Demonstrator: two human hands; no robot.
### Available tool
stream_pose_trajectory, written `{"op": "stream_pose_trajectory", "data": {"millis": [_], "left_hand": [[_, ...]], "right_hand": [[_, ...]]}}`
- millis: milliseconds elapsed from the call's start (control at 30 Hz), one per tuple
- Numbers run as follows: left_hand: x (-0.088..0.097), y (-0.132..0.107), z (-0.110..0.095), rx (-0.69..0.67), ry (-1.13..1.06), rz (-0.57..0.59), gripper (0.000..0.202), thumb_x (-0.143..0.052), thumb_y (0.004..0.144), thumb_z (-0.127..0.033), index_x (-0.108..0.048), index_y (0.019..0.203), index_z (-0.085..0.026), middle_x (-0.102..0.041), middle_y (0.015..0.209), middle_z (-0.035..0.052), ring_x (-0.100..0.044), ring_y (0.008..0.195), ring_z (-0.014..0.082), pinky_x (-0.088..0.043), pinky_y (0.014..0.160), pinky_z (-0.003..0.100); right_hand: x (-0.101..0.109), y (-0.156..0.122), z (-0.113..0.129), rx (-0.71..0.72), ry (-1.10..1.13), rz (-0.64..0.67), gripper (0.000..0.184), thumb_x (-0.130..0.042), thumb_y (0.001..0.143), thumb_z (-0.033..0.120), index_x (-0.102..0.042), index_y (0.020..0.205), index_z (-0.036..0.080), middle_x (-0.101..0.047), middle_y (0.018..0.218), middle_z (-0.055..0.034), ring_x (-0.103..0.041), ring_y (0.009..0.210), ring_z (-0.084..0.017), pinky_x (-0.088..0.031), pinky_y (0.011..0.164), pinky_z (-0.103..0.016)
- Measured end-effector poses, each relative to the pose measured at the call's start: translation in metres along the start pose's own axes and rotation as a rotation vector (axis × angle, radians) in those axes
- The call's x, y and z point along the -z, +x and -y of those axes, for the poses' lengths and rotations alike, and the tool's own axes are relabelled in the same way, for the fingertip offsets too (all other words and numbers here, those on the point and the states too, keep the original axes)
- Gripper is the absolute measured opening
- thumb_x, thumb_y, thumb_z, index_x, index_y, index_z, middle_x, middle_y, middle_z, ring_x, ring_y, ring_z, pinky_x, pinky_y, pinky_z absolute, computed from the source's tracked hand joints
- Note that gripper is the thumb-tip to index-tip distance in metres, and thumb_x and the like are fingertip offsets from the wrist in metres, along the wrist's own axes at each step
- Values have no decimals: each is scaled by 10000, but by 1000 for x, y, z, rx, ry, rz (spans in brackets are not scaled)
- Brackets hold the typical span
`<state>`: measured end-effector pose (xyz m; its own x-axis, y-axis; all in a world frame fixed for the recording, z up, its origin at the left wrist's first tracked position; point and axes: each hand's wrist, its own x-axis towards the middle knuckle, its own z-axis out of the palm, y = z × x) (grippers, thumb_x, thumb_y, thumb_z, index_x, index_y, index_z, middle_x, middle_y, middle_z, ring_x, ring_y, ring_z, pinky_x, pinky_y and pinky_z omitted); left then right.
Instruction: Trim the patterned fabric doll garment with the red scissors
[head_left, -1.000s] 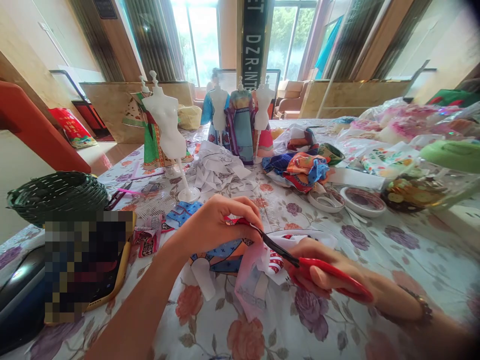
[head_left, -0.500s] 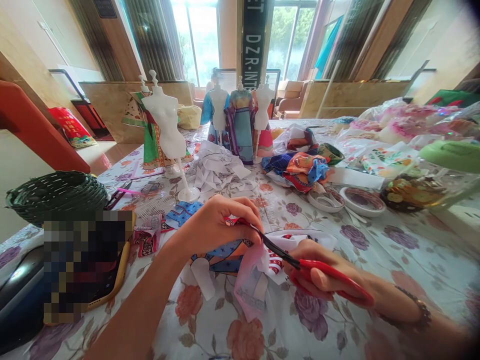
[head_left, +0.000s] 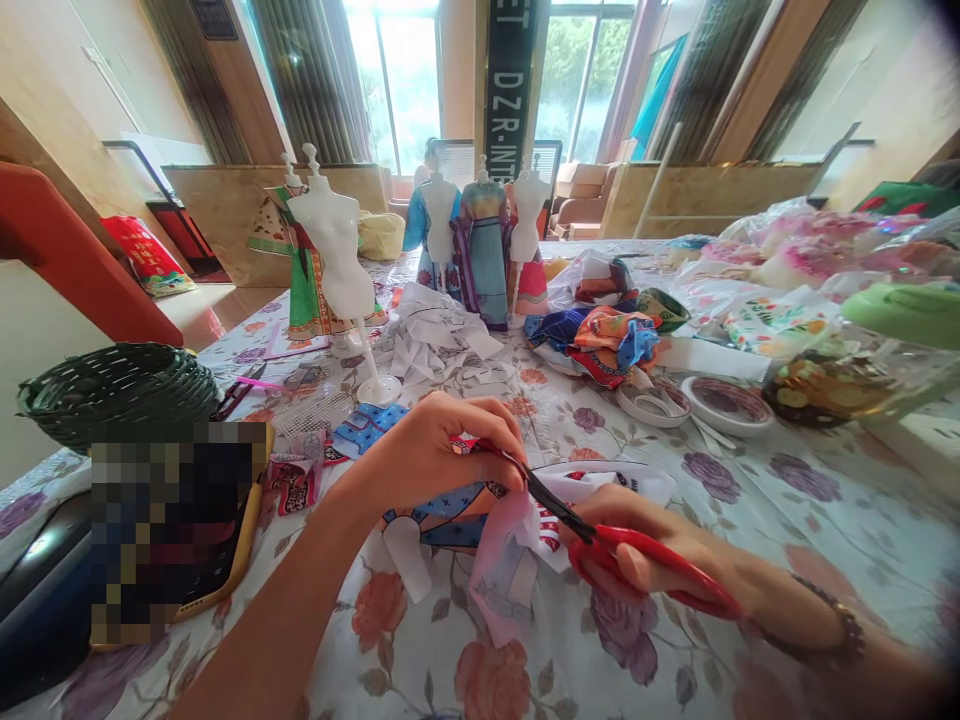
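Note:
My left hand [head_left: 450, 440] is closed in a pinch on a piece of printed fabric [head_left: 501, 570], whose pale pink underside hangs down from the fingers. My right hand [head_left: 630, 530] grips red-handled scissors [head_left: 581, 528], with fingers through the loops. The dark blades reach left to the fabric edge beside my left fingertips; the tips are partly hidden there. Below the hands, blue patterned fabric [head_left: 457, 515] with orange and white parts lies on the table. A blue cut piece [head_left: 367, 428] and a red patterned scrap [head_left: 296, 475] sit to the left of my left hand.
White scraps [head_left: 442, 335] are heaped behind my hands, beside a bare white mannequin [head_left: 334, 240]. Dressed mannequins [head_left: 484, 250] stand farther back. Coloured fabric [head_left: 607, 335] and tape rolls [head_left: 726, 405] lie to the right. A dark green basket [head_left: 120, 395] and a phone [head_left: 244, 540] are at left.
The scissors and my right hand have shifted slightly left, and the handles have turned a little. My left hand keeps its pinch in nearly the same place. The view has moved very slightly.

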<state>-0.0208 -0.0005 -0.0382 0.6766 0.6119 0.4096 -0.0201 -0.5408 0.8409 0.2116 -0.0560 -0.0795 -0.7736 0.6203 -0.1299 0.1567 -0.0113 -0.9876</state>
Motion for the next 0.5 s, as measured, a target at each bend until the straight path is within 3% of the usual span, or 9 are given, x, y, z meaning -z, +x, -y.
{"op": "stream_pose_trajectory", "data": {"millis": [133, 500], "left_hand": [[0, 0, 0, 1, -2, -4, 122, -754, 735, -60, -761, 704, -178, -680, 704, 21, -629, 741, 143, -521, 684, 234], [0, 0, 1, -4, 16, -12, 101, -763, 734, -87, -765, 708, -184, -687, 712, 28, -634, 737, 153, -529, 699, 258]], "right_hand": [[-1, 3, -4, 41, 47, -21, 642, -552, 748, 784, -333, 591, 201, -299, 519, 70, -209, 464, -61, -133, 406, -248], [-12, 0, 5, 47, 4, -93, 670, -460, 782, 814, -334, 546, 200, -309, 494, 58, -228, 451, -64, -148, 407, -245]]}}
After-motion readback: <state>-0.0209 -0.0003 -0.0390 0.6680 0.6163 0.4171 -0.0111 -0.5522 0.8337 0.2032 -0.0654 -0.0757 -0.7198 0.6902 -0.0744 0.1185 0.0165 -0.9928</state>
